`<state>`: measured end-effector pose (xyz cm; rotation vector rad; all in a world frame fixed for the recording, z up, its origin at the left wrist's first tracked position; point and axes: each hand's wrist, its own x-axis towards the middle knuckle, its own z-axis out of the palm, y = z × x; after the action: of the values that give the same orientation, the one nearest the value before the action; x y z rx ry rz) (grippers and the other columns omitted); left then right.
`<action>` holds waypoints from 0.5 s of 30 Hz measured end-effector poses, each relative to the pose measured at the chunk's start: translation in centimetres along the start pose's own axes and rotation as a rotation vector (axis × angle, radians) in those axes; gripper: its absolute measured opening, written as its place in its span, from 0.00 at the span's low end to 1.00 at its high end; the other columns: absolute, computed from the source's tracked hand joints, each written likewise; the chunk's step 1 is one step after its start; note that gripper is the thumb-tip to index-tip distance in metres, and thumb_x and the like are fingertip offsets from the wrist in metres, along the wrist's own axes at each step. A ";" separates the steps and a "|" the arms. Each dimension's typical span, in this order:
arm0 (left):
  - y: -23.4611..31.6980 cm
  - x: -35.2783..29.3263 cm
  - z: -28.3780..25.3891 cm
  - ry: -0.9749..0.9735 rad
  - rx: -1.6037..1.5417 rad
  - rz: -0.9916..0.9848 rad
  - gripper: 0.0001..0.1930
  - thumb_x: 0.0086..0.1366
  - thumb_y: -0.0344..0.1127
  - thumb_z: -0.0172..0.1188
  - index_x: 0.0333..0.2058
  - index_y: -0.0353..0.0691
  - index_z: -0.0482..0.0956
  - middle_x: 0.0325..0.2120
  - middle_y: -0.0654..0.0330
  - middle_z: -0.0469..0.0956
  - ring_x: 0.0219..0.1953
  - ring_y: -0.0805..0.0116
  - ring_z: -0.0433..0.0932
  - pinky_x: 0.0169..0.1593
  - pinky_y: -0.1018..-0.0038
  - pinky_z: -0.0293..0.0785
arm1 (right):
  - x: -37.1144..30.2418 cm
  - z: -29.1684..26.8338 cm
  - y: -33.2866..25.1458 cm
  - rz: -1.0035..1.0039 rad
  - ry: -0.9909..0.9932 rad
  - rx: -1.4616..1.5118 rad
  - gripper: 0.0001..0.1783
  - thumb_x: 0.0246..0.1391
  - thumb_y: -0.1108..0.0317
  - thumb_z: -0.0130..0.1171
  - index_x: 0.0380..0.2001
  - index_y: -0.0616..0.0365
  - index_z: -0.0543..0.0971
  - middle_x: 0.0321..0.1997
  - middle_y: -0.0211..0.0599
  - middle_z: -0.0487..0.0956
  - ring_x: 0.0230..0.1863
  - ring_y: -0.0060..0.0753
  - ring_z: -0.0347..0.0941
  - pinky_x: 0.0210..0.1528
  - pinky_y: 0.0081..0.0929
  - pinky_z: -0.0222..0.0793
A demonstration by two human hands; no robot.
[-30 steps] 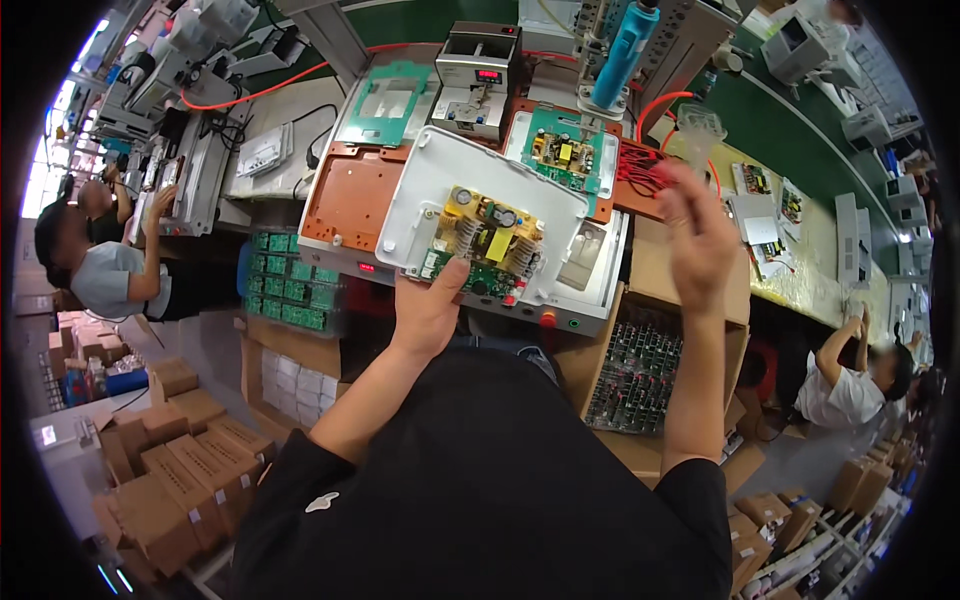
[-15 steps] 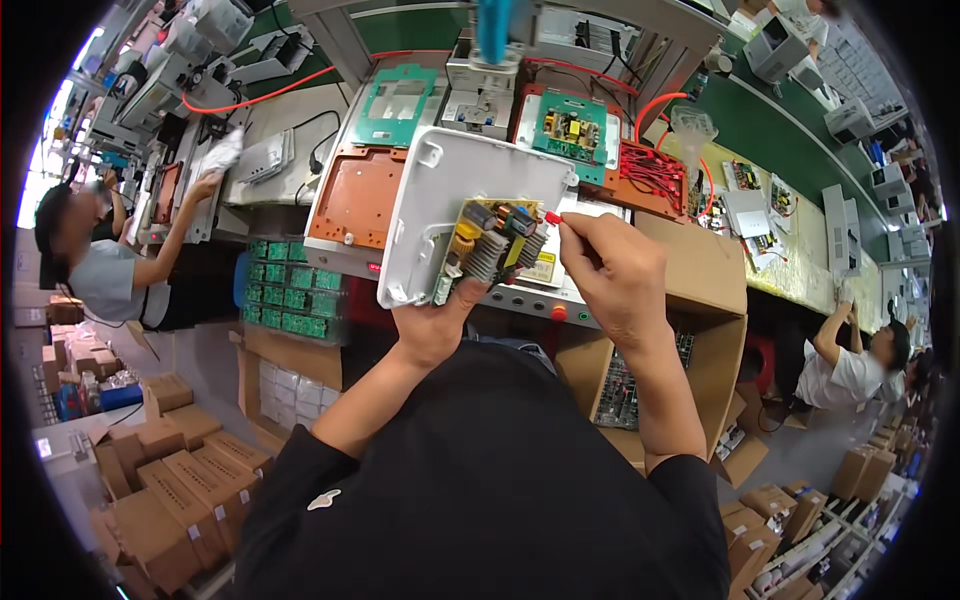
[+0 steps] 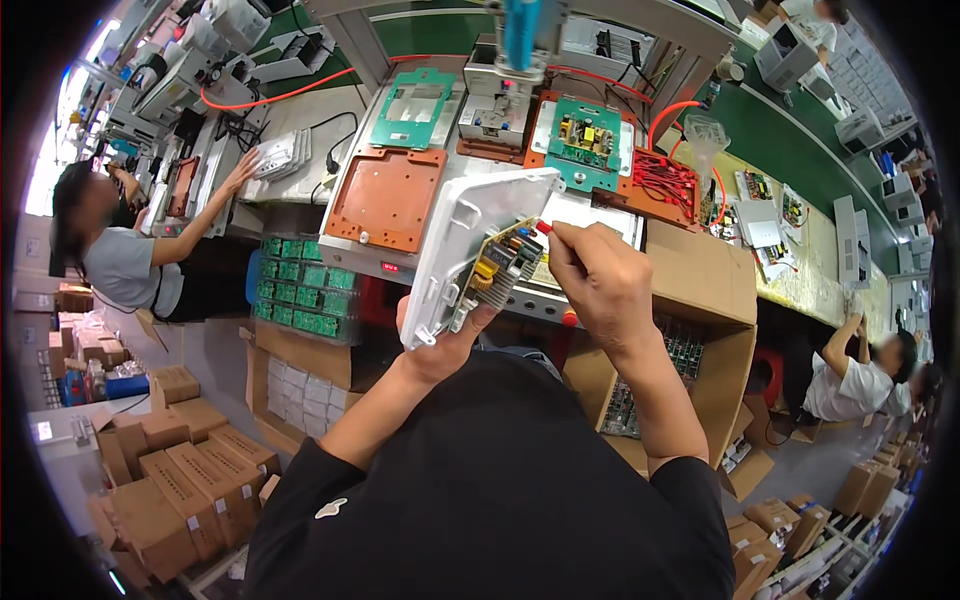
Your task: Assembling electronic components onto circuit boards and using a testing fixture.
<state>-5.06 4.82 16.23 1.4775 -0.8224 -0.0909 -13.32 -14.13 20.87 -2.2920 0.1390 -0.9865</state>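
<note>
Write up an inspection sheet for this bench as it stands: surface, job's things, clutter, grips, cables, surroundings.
Surface: grey bench carrying an orange fixture plate and a green fixture plate.
Job's things: white housing, tilted, with a circuit board seated in it.
Clutter: green boards stacked under the bench; open cardboard box of boards at right.
Grips: left hand holds the white housing from below; right hand pinches a small red-tipped part at the circuit board.
Cables: orange hose; red wire bundle.
Surroundings: seated co-workers at left and right; cartons on the floor.
</note>
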 end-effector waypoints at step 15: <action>-2.4 1.0 -2.2 0.020 -0.218 -0.331 0.23 0.61 0.30 0.69 0.52 0.31 0.74 0.45 0.61 0.78 0.45 0.72 0.76 0.50 0.73 0.73 | -5.0 4.6 2.5 0.300 -0.081 0.112 0.06 0.56 0.70 0.60 0.30 0.62 0.79 0.29 0.47 0.79 0.31 0.49 0.77 0.34 0.37 0.73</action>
<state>-2.15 5.79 14.78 1.3930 -0.5274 -0.4015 -13.39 -12.17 13.88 -2.1270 0.3726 -0.7279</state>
